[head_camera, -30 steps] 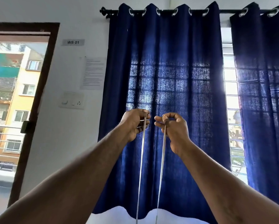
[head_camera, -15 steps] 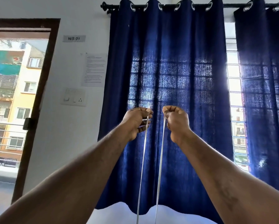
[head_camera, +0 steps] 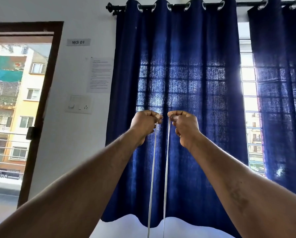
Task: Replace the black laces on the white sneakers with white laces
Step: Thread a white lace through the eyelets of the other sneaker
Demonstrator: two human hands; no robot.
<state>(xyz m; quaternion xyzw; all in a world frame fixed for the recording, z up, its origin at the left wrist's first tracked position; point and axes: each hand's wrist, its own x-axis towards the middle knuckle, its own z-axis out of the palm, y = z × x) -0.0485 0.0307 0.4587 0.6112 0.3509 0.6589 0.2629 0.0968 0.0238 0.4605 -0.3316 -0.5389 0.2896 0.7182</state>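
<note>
Closer now, left hand [head_camera: 144, 125] and right hand [head_camera: 185, 128] fingers [head_camera: 154, 115] pinch white lace [head_camera: 152, 169]; sign [head_camera: 78, 42]: "WS 01".

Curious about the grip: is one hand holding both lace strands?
No, the left hand pinches the left lace strand and the right hand the right lace strand.

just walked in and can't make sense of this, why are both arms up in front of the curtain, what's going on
A person holds both arms raised in front of a blue curtain. The left hand and the right hand each grip the top of one of two white lace strands, fingers curled round it. The strands run straight down, side by side, and leave the bottom of the picture. No sneakers are in view, so how far the lacing has got cannot be told.
</note>
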